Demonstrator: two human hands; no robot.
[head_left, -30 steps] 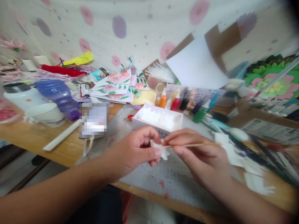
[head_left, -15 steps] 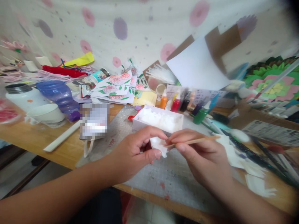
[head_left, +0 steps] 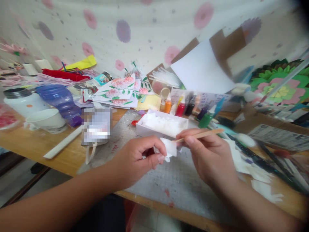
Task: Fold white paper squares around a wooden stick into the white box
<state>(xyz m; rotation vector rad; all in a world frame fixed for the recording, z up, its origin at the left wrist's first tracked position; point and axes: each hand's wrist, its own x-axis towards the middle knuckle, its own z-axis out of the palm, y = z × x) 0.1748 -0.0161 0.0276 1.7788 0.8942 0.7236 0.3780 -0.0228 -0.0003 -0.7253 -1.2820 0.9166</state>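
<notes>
Between thumb and fingers, my left hand (head_left: 142,154) pinches a small folded piece of white paper (head_left: 170,147), thin like tissue. My right hand (head_left: 207,151) grips a flat wooden stick (head_left: 205,133), its tip at the paper's right edge. Both hands are close together above a grey cutting mat (head_left: 149,187). Just behind them is a white box (head_left: 147,130) filled with fluffy white material (head_left: 164,122). More cut white paper pieces (head_left: 263,187) lie to the right of my right hand.
Several paint bottles (head_left: 180,109) stand behind the box. To the left are a white cup (head_left: 47,119), a white strip (head_left: 62,141) and a blue plastic bottle (head_left: 56,100). A cardboard box (head_left: 277,132) and brushes (head_left: 267,164) occupy the right side. Painted flower sheets (head_left: 120,91) lie at the back.
My right hand has drawn slightly up and away from my left, taking the stick's tip toward the paper's right edge. The paper now shows more of its face, turned up.
</notes>
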